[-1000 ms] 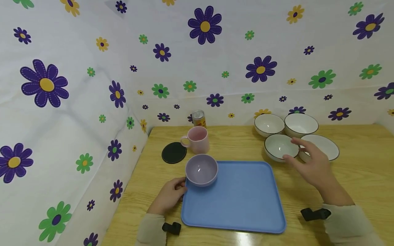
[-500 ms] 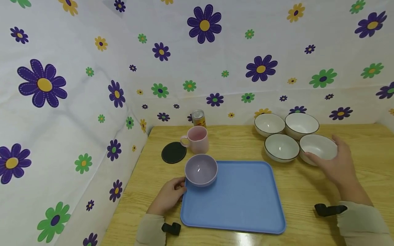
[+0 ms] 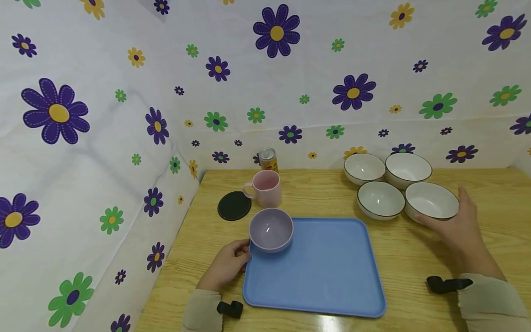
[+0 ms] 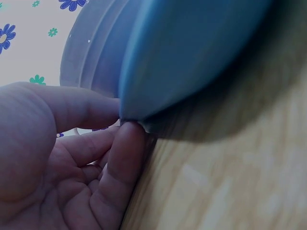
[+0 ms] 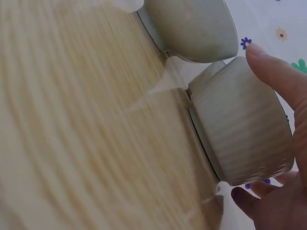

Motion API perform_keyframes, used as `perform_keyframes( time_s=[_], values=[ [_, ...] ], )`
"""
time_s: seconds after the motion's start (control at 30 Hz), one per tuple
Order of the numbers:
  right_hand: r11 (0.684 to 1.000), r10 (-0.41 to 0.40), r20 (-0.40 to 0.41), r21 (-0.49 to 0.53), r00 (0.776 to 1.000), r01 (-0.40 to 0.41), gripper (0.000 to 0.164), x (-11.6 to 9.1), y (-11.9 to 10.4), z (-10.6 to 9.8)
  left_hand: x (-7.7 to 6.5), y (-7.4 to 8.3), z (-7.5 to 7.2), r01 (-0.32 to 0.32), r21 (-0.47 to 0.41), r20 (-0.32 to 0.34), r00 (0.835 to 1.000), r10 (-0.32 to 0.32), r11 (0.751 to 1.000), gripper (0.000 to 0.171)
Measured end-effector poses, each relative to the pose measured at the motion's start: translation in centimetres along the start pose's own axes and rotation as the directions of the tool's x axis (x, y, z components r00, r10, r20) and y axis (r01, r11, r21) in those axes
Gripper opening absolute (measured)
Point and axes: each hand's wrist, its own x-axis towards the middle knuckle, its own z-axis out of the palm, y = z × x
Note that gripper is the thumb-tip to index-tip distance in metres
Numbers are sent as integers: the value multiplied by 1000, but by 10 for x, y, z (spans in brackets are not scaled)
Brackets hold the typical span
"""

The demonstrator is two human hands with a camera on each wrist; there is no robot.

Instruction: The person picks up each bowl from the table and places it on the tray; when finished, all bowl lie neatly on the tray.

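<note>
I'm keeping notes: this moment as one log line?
left hand: holds tray; right hand: spread around front-right bowl, contact unclear; purple bowl: on tray

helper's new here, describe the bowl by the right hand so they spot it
On the wooden table, past the far right corner of the blue tray, four dark-rimmed white bowls cluster. Yours is the near right bowl, the rightmost, with the right hand beside it.

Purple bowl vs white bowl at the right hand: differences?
The purple round bowl is one colour; the white round bowl at the right hand is dark-rimmed. The purple bowl sits on the blue rectangular tray, the white bowl on the wooden table. Both face open side up.
</note>
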Motion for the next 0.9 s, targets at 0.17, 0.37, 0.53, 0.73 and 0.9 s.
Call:
perform_keyframes(
  time_s=[0.17,0.37,0.53,0.73,0.9],
  values=[
    [1000,-4,51,16,999,4,125,1,8,0,1,0,0,-5,-11,9,1000,5,1000,46],
    [998,-26,95,60,995,21,127,0,12,3,1,0,0,6,-12,12,1000,-6,1000,46],
    [999,22,102,46,995,-27,123,0,11,4,1,-1,-1,3,-5,10,1000,-3,1000,46],
    [998,41,90,52,995,-46,121,1,10,5,1,-1,-1,-4,0,14,1000,4,1000,46],
    [998,33,70,54,997,-37,120,2,10,5,1,0,-1,-5,0,14,1000,5,1000,46]
  ],
)
